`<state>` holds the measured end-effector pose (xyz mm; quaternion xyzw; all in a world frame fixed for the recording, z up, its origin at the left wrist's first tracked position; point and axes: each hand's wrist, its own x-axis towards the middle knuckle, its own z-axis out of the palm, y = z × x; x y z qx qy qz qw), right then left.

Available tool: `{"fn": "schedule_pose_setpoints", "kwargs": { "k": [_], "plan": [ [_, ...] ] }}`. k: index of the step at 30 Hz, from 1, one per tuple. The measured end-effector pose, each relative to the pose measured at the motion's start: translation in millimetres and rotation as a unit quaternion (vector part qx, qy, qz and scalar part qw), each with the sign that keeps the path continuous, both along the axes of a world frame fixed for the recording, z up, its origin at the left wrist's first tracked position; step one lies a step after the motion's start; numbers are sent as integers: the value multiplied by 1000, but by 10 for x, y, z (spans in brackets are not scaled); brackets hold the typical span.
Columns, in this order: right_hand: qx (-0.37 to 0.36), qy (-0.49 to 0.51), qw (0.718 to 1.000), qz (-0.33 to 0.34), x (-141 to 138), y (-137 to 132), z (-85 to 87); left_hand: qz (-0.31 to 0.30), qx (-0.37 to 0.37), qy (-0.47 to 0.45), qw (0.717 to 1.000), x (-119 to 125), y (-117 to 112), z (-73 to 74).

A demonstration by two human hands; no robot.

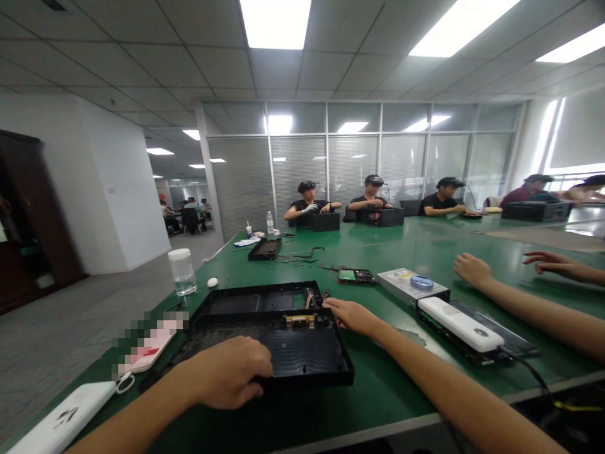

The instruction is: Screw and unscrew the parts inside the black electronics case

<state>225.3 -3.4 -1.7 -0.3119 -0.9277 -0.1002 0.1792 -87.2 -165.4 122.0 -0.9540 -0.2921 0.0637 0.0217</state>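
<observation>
A shallow black plastic housing (302, 353) lies in front of me on the green table, with a brass-coloured metal piece (300, 320) in its middle. My left hand (236, 371) is closed at the housing's front left, thumb below and fingers curled over the edge; the fingertips are partly hidden. At the far right side, my right hand (352, 316) grips the rim with bent fingers. Just beside those fingertips, thin wires (311, 299) show in the rear section of the housing.
A white power bank (66, 416) and a phone (154, 347) lie on the left, near a lidded water jar (182, 272). Right of me sit a metal box (401, 287), a tape roll (422, 282), a white device (460, 323) and a co-worker's hands (474, 270). A circuit board (354, 275) lies beyond.
</observation>
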Motion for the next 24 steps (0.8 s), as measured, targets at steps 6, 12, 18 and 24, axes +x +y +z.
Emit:
{"fn": "schedule_pose_setpoints", "kwargs": {
  "k": [6,12,18,24],
  "plan": [
    [-25,74,994,-82,544,176,-13,45,-28,29,998,-44,28,-394],
    [-117,194,965,-130,360,81,-56,163,-110,119,973,99,461,-346],
    [-111,199,969,-99,167,-19,12,-4,-12,-44,999,613,992,-369],
    [-114,240,953,-144,296,42,10,-74,69,-74,992,810,1351,-828]
  ]
}}
